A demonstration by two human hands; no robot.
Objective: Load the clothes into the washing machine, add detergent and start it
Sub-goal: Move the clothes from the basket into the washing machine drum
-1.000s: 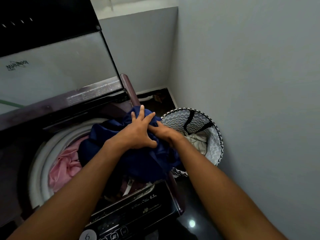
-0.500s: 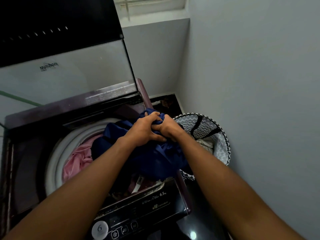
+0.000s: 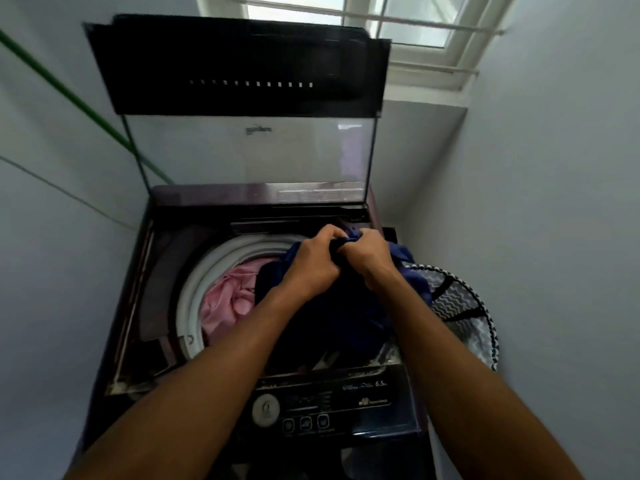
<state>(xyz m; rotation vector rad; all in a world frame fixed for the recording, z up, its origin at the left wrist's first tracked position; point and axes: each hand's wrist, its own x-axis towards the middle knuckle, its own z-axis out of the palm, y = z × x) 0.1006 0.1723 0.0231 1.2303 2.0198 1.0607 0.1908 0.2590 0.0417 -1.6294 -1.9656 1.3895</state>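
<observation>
A top-loading washing machine (image 3: 135, 306) stands in front of me with its glass lid (image 3: 249, 154) raised. Inside the white drum rim (image 3: 188, 299) lies a pink garment (image 3: 228, 299). A dark blue garment (image 3: 346, 317) is bunched over the right half of the drum opening. My left hand (image 3: 313, 263) and my right hand (image 3: 369, 258) are side by side, both closed on the top of this blue garment. The control panel (image 3: 329, 407) with its buttons is at the near edge, between my forearms.
A laundry basket (image 3: 464, 306) with a grey zigzag pattern stands on the floor right of the machine, against the right wall. Walls close in on both sides. A window (image 3: 398, 26) is above the lid. A green line (image 3: 69, 95) runs along the left wall.
Both hands have tightened into fists on the blue garment and shifted it farther over the drum. My view has tilted up, showing the whole lid and the window.
</observation>
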